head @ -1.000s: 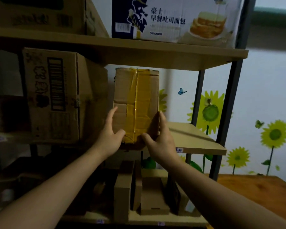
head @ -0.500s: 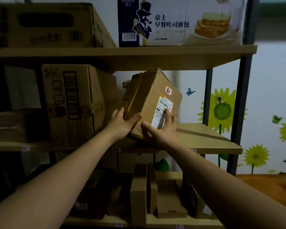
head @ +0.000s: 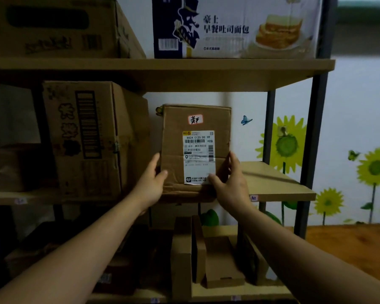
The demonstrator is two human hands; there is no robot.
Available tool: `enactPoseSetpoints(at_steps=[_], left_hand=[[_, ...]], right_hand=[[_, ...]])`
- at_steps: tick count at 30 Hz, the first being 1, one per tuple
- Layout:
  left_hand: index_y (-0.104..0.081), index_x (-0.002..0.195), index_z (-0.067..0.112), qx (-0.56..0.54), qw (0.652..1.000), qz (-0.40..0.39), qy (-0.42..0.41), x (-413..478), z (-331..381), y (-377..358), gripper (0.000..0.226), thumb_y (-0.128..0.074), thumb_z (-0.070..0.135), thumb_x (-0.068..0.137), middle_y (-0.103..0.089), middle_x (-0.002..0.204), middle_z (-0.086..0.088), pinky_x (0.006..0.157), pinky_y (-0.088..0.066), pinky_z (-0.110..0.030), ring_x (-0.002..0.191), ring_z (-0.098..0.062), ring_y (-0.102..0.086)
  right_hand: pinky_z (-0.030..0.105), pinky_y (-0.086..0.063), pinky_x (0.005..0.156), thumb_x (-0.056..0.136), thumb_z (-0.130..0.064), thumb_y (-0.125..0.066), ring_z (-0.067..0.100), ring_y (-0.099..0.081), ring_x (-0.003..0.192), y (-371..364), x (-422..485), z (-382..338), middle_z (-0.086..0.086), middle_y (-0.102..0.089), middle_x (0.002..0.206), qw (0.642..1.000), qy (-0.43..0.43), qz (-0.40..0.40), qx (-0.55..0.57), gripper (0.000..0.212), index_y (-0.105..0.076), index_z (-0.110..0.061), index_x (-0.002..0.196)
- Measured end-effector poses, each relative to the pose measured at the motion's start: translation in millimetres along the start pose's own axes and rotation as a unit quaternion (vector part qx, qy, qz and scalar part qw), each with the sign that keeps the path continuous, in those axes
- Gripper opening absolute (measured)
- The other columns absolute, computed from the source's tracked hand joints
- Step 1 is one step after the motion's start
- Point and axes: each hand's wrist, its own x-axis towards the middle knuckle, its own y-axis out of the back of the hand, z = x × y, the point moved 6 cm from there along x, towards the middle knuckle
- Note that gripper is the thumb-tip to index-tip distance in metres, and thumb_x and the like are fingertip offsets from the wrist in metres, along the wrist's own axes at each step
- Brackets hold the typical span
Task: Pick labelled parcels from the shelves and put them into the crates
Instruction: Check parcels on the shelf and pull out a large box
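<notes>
A brown cardboard parcel (head: 173, 132) stands upright on the middle shelf (head: 279, 185), its face towards me. It carries a white shipping label with barcodes and a small handwritten sticker above it. My left hand (head: 150, 183) grips the parcel's lower left edge. My right hand (head: 230, 183) grips its lower right edge, thumb on the label. No crate is in view.
A large barcode-printed carton (head: 90, 139) stands just left of the parcel. On the top shelf (head: 184, 64) sit a brown carton and a blue-and-white bread box (head: 235, 27). Several small boxes (head: 198, 255) stand on the shelf below. The dark rack post (head: 312, 150) rises at right.
Both hands turned the parcel round on the shelf, from its taped side through a tilted corner view to the labelled face towards me and upright.
</notes>
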Motion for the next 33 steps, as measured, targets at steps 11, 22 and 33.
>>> enactPoseSetpoints(at_steps=[11, 22, 33], left_hand=[[-0.040, 0.136, 0.022, 0.116, 0.980, 0.104, -0.127, -10.6, 68.0, -3.7, 0.036, -0.040, 0.024, 0.100, -0.046, 0.137, -0.003, 0.089, -0.032, -0.025, 0.126, -0.021, -0.042], [-0.019, 0.146, 0.034, 0.246, 0.969, -0.026, -0.021, 36.4, 54.6, -31.3, 0.058, -0.047, 0.033, 0.096, -0.028, 0.148, -0.009, 0.101, -0.042, -0.042, 0.127, -0.030, -0.041], [-0.031, 0.144, 0.032, 0.392, 0.878, 0.178, -0.208, -35.6, 133.2, 94.3, 0.058, -0.055, 0.033, 0.092, -0.014, 0.158, 0.005, 0.115, -0.014, -0.041, 0.146, -0.017, -0.005]], right_hand=[[0.045, -0.039, 0.110, 0.091, -0.033, -0.064, 0.018, -0.033, 0.138, 16.0, 24.0, -42.6, -0.002, -0.026, 0.155, 0.997, 0.063, -0.006, -0.044, 0.082, -0.010, -0.035, 0.154], [0.046, -0.040, 0.108, 0.095, -0.038, -0.055, 0.032, -0.047, 0.130, 3.3, 67.4, -0.6, 0.009, -0.044, 0.148, 0.985, -0.027, -0.053, -0.161, 0.070, -0.016, -0.028, 0.152], [0.054, 0.004, 0.118, 0.092, -0.044, -0.055, 0.022, -0.002, 0.149, -64.8, 44.9, -101.8, 0.000, -0.014, 0.161, 0.905, 0.210, -0.063, -0.363, 0.071, -0.019, -0.034, 0.152]])
